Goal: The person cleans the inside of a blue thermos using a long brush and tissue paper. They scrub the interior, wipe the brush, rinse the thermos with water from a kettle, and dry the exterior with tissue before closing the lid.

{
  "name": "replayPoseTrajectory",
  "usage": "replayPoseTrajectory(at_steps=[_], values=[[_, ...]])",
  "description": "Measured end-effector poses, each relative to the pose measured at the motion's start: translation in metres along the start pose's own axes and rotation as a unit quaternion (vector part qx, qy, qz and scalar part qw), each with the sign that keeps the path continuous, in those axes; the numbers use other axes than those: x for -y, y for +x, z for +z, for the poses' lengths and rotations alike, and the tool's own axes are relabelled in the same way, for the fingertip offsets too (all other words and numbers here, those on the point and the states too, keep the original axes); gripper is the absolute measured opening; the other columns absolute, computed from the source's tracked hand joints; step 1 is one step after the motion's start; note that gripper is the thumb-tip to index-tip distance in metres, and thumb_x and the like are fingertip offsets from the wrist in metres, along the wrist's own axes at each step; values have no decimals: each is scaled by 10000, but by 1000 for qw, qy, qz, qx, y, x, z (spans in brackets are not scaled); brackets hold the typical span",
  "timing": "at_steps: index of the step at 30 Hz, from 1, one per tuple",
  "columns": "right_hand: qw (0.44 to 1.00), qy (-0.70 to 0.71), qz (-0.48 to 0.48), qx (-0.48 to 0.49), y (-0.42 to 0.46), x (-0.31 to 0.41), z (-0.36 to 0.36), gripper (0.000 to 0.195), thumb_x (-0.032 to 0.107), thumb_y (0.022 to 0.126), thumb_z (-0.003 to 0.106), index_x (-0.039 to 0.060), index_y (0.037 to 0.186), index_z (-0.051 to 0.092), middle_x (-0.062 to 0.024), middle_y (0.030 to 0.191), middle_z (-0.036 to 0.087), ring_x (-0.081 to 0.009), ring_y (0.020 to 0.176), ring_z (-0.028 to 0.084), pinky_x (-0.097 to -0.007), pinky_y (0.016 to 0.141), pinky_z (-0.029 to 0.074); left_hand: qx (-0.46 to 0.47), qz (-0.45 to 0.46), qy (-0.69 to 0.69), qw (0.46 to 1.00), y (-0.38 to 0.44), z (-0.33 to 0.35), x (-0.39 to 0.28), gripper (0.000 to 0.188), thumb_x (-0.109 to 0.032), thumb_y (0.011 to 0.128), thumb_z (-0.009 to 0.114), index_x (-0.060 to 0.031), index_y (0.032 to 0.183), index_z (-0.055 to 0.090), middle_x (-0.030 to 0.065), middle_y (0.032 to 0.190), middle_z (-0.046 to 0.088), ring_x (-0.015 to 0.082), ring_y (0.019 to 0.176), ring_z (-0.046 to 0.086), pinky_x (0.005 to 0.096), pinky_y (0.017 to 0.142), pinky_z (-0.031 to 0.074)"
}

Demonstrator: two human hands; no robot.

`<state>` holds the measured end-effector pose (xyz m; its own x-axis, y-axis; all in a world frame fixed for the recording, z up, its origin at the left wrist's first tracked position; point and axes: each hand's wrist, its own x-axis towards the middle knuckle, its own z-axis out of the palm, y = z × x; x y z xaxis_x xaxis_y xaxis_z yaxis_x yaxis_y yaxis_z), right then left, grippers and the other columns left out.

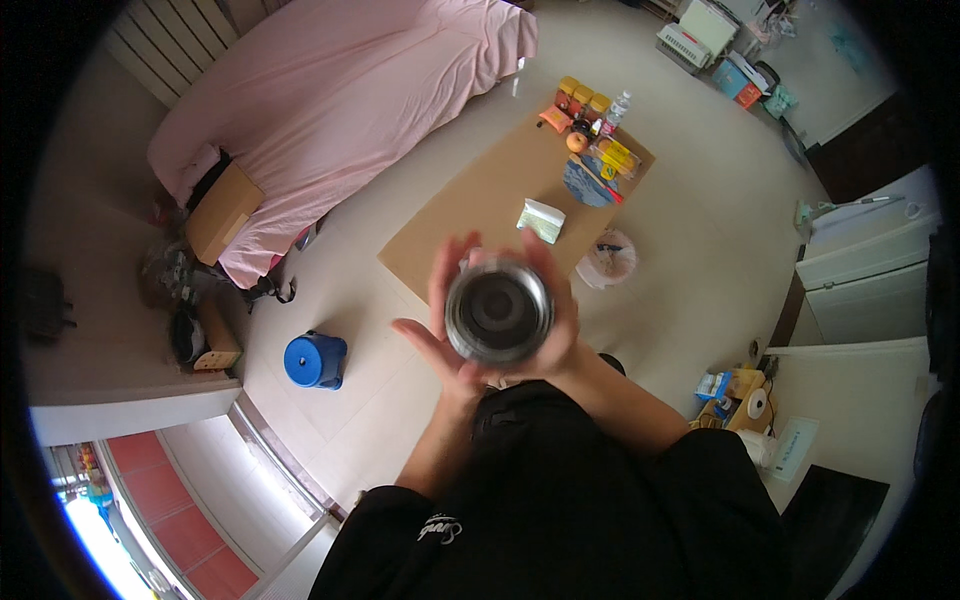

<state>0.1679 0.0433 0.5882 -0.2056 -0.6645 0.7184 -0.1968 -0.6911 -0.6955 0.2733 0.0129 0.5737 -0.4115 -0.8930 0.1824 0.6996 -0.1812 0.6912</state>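
A round, shiny metal container [499, 313] is held up close to the camera, its circular rim and dark grey centre facing me. Whether that face is a lid or an open inside, I cannot tell. My left hand [450, 352] supports its left and lower side, fingers reaching past the rim and thumb stuck out to the left. Around the right side curls my right hand [562, 322], its fingertips above the rim. Both hands are slightly blurred, and the container hides parts of the palms. Beyond the fingertips a soft pack of tissues [541, 220] lies on a brown low table [465, 202].
At the table's far end are yellow-lidded jars [581, 97], a water bottle [616, 112], an apple [577, 142] and a blue patterned round item [589, 184]. A bin [607, 259] stands beside the table. A blue stool [315, 360] is at left, near a pink-covered bed [337, 105].
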Motion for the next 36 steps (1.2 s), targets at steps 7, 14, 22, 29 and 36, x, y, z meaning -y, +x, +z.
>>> replayPoseTrajectory(at_steps=[7,14,22,29,36], values=[[972,122,183,-86,16,0,-22,923,581,919,617,-18,1527,264,-92,1324,554,-186,1208,539,-323,1067,385,144,-69,271,949,11,10,-20,1150,-335,615,966,36,1485,312,148,1377,521,252,1258,516,379,1075,386],[769,373,519,5,5,3,-42,717,609,1004,371,50,1448,438,-80,1320,588,-149,1196,544,-305,1051,407,69,-74,90,991,-4,0,-4,959,-351,662,884,50,1394,411,166,1319,545,253,1183,559,394,1028,436],[845,192,499,-13,-28,-4,-92,435,357,1071,422,-5,1156,648,-52,1066,681,-94,962,602,-279,870,486,163,-59,261,950,-2,-30,51,1203,-594,660,836,55,1486,250,173,1450,413,287,1299,445,430,1107,352],[701,313,514,-383,-24,-41,-140,438,485,1017,486,154,731,478,18,705,464,-120,647,479,-303,663,438,96,-62,224,968,7,-21,102,1074,-464,686,871,50,1451,319,213,1392,497,308,1272,503,422,1066,414],[536,318,629,-465,-126,-197,-280,263,349,993,554,159,817,503,34,682,418,-98,522,385,-232,369,218,-124,-65,251,958,71,2,162,1014,-491,731,828,50,1435,337,217,1319,545,324,1181,597,443,988,502]])
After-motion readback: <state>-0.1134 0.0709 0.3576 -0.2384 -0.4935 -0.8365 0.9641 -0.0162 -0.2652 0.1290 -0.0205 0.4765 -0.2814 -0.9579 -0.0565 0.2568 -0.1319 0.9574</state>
